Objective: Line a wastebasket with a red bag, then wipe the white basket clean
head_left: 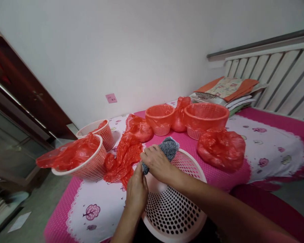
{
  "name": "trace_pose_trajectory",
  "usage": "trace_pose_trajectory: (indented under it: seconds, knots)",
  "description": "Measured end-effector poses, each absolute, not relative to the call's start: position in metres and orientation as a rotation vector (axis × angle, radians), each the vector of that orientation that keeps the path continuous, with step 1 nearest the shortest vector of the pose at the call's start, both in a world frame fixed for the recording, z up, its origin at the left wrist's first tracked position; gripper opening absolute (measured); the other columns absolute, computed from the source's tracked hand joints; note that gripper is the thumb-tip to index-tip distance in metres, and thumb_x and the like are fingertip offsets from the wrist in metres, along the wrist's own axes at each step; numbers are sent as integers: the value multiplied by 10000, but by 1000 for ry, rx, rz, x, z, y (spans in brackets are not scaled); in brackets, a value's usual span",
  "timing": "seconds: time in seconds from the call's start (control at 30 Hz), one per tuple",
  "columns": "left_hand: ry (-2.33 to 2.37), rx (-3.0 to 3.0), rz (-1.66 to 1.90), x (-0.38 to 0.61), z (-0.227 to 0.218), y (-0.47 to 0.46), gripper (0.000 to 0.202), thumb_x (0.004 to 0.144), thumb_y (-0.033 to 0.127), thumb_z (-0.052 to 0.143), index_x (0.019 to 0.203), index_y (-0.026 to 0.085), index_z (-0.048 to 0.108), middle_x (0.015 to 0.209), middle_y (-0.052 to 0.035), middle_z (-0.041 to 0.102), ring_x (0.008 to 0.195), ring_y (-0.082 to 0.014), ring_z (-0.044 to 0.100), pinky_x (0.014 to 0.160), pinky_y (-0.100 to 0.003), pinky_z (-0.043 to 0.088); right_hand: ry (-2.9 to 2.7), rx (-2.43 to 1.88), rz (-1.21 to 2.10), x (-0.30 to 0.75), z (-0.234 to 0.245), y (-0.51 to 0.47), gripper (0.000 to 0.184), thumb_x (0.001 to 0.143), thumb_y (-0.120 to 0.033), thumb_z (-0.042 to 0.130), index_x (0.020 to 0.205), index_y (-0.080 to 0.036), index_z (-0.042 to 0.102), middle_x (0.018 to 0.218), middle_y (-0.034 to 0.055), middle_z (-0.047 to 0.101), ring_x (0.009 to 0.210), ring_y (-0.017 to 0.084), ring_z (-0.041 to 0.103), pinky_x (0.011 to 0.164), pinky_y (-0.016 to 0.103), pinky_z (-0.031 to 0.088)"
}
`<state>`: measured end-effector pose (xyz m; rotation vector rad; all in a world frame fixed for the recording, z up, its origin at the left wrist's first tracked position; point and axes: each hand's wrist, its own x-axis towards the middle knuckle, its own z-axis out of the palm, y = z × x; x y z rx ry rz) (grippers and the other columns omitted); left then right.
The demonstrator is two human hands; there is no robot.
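Note:
A pale pink perforated basket [172,209] lies tilted toward me on the bed's near edge. My right hand [158,162] presses a grey cloth [169,147] against the basket's upper rim, fingers closed over it. My left hand [137,190] grips the basket's left rim, fingers curled on it, just below the cloth's lower end. A crumpled red plastic bag [124,153] lies on the bed just left of both hands.
Two pink baskets [91,165] with red bags stand at the bed's left corner. Two red-lined baskets [205,116] and loose red bags [221,148] sit farther back. Folded bedding [226,91] lies by the headboard. A dark wooden cabinet [17,98] stands left.

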<state>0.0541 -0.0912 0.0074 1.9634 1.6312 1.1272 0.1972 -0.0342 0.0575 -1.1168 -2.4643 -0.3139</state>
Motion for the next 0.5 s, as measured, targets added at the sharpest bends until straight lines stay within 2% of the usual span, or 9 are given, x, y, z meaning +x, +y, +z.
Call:
trace_pose_trajectory:
  seconds: [0.1, 0.17, 0.27, 0.5]
  knots:
    - [1596, 1974, 1154, 52, 7, -90, 476, 992, 161, 431, 1440, 209, 586, 1399, -145, 721, 1238, -284, 724, 1039, -446, 561, -2514, -1055, -316, 204, 58, -25, 119, 1059, -146, 545, 1055, -163, 662, 993, 114, 701, 955, 273, 601, 857, 400, 432]
    - [1598, 1966, 1144, 50, 8, -90, 479, 1008, 173, 423, 1455, 231, 583, 1413, -127, 718, 1234, -277, 726, 1040, -440, 560, -2514, -1028, -294, 210, 59, -18, 85, 1044, -137, 575, 1044, -160, 656, 986, 104, 701, 916, 254, 594, 811, 379, 405]
    - [1616, 1952, 1119, 48, 9, -89, 481, 1015, 191, 438, 1472, 247, 577, 1404, -113, 726, 1216, -278, 733, 1035, -436, 560, -2483, -1006, -234, 220, 58, -9, 43, 995, -135, 643, 1028, -162, 646, 1001, 91, 705, 897, 234, 593, 788, 358, 386]
    - [1638, 1921, 1152, 31, 9, -66, 437, 999, 240, 491, 1409, 207, 640, 1358, -130, 748, 1235, -299, 717, 1081, -454, 536, -2316, -1183, -38, 256, 45, 20, 177, 879, -120, 725, 1023, -183, 642, 1033, 85, 716, 935, 242, 636, 793, 335, 427]
